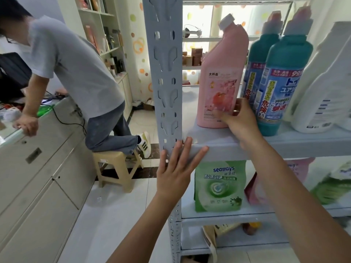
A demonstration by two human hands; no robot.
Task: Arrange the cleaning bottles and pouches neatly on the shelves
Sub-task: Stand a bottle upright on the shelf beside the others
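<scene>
The right hand gripped the pink plastic bottle, which had a white screw cap, at its lower right corner. The thumb lay across the front label and the fingers curled round the side at the bottle's three o'clock. The bottle stood on the upper grey metal shelf, at the shelf's left end, with its base flat on the board and its angled neck pointing toward eleven o'clock.

At three o'clock from it, just past the gripping fingers, stood two teal plastic bottles with blue labels and pale pink caps. The front teal bottle partly covered the rear teal bottle. Whether the pink bottle touched either could not be told. Farther toward three o'clock stood a large white plastic bottle.

The left hand was flat and held nothing, its fingers straight and spread. Its fingertips rested on the shelf's front edge where that met the perforated grey steel upright, at seven o'clock from the pink bottle.

On the lower grey shelf, at six o'clock from the pink bottle, a green stand-up pouch marked "seaways" stood upright. At its three o'clock was a pink pouch, partly hidden by the right forearm. Beyond that was a blurred green-and-white pouch.

At nine o'clock in the view, another person in a grey T-shirt and jeans knelt with one knee on a beige plastic stool, leaning over a pale counter.
</scene>
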